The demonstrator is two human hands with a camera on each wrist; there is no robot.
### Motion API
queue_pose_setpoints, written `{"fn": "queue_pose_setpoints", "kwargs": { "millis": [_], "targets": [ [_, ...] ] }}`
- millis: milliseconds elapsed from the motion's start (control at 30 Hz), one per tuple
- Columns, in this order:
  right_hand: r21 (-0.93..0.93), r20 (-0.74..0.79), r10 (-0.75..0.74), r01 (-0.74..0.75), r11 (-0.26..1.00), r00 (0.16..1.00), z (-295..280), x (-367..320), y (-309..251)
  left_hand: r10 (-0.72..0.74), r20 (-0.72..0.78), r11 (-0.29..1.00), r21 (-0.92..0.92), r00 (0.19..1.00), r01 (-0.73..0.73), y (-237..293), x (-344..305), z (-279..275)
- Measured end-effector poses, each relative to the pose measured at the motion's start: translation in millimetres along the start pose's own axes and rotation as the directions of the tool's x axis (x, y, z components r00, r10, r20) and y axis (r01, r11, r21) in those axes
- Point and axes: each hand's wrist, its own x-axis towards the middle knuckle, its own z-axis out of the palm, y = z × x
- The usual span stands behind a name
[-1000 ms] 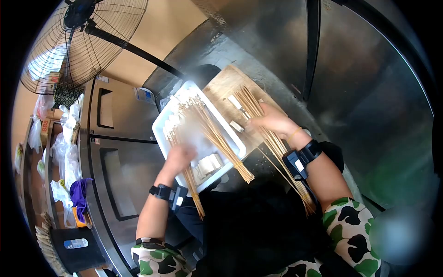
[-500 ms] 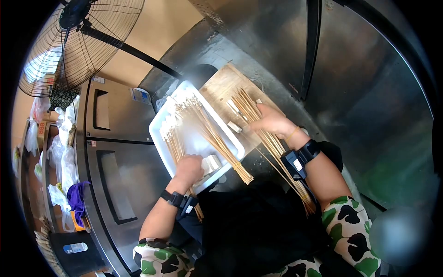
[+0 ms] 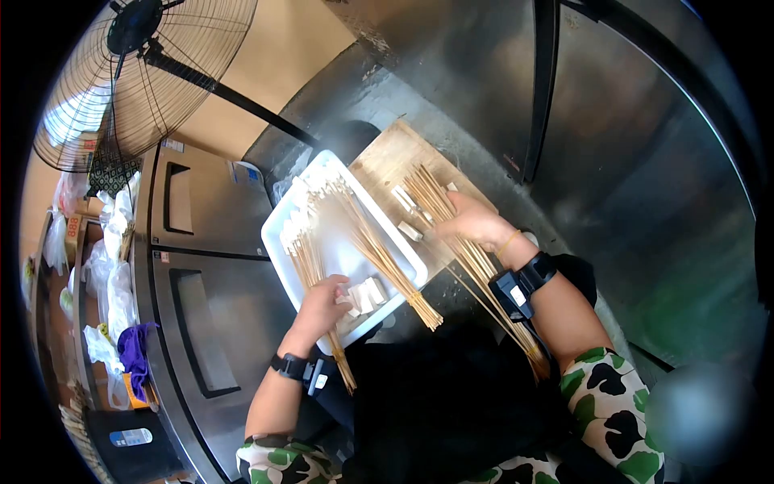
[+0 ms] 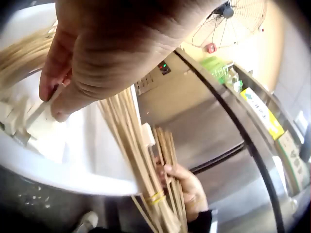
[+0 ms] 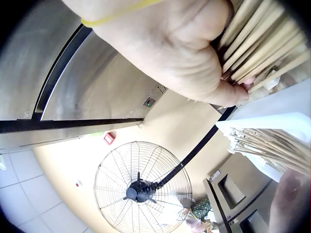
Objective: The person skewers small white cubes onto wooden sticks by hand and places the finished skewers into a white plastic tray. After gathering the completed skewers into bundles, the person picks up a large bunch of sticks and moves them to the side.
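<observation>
My left hand [image 3: 317, 310] is at the near end of the white tray [image 3: 415, 273]. Its thumb and fingertip pinch a small white block [image 4: 38, 114], taken from beside a few similar blocks [image 3: 371, 292]. A skewer bundle [image 3: 305, 262] with white pieces on its tips lies next to that hand. Another tipped bundle [image 3: 393, 278], tied with a yellow band, rests across the tray's right side. My right hand [image 3: 476, 223] grips a thick bunch of bare wooden skewers [image 5: 265, 41] over the wooden board [image 3: 385, 153]. White pieces [image 3: 409, 231] lie on the board by its thumb.
A large black fan [image 3: 149, 77] stands at the upper left, its pole running behind the tray. Steel cabinets [image 3: 214, 323] flank the left, and a big steel door [image 3: 645, 177] the right. Shelves with plastic bags [image 3: 121, 274] stand far left.
My left hand came down from over the skewers to the white blocks at the tray's near end and took one between its fingertips. The right hand keeps hold of the skewers, nearly unmoved.
</observation>
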Motion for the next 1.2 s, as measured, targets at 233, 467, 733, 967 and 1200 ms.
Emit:
{"fn": "queue_pose_setpoints", "kwargs": {
  "millis": [233,467,733,967,1200],
  "targets": [
    [-0.054,-0.002,0.001,-0.002,0.999,1.0,-1,4,4,-0.086,-0.084,0.234,-0.97,0.993,-0.062,8,15,-51],
    [0.081,0.038,-0.023,0.02,0.997,0.999,-2,0,1,0.008,-0.172,0.06,-0.983,0.985,-0.172,47,87,-50],
    [0.261,0.063,-0.026,0.009,0.965,0.998,1,-11,-15,-0.137,-0.094,0.057,-0.995,0.986,-0.087,49,153,-27],
    [0.243,0.159,-0.045,0.005,0.97,0.986,0,-11,-17,-0.128,-0.109,0.075,-0.992,0.986,-0.099,60,164,-21],
    [0.237,0.156,-0.017,-0.02,0.971,0.988,2,-10,-16,-0.175,-0.115,0.133,-0.987,0.978,-0.092,69,161,-22]
  ]
}}
